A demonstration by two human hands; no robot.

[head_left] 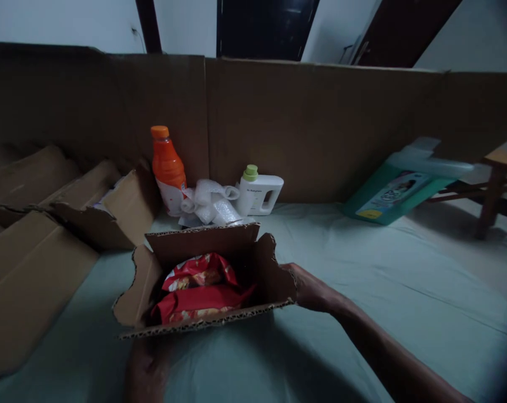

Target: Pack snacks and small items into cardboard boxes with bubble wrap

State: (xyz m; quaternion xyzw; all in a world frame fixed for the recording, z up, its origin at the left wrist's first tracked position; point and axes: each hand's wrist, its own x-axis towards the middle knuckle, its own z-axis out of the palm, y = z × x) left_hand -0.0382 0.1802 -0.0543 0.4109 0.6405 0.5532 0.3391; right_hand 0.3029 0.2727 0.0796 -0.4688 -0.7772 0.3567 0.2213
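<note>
An open cardboard box (203, 238) with ragged cut edges is tilted toward me, with a shadow on the cloth below it. Red snack packets (207, 296) with food pictures lie inside. My right hand (306, 286) is closed on the box's right side, its fingertips hidden behind the wall. Under the near left corner, my left hand (148, 358) supports the box, most of its fingers out of sight. Just beyond the box are crumpled bubble wrap (214, 201), an orange-capped drink bottle (169, 170) and a white handled bottle (259, 193) with a green cap.
Several cardboard boxes with open flaps (39, 240) crowd the left side. A large jug of green liquid (394, 187) stands at the right. A tall cardboard panel (316, 129) runs along the back of the green cloth (354, 252). A wooden stool (503, 162) is at far right.
</note>
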